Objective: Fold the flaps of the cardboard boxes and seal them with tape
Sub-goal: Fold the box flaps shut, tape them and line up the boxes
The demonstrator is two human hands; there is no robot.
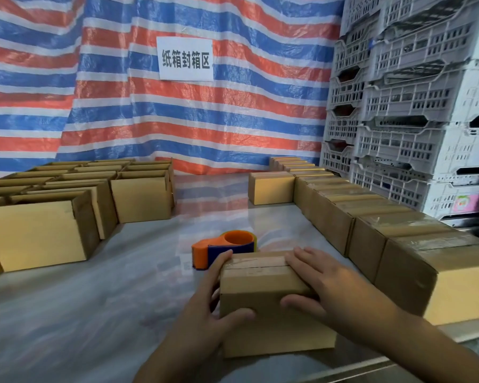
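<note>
Item: cardboard box (271, 327), flaps closed, clear tape along top seam, on the surface (94, 313) between both hands.
Left hand (205, 305): grips the box's left side, thumb on front face.
Right hand (324, 283): fingers spread flat on top, thumb on front.
Tape dispenser (227, 246): orange-blue, just beyond left hand.
Sealed boxes (371, 225): row right of right hand.
Open boxes (67, 194): left of left hand.

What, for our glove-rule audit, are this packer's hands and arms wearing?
Nothing that shows. The left hand and right hand are bare, with no gloves or rings. The left forearm and right forearm are also bare down to the frame edge, with no sleeve, watch or wristband in view.
</note>
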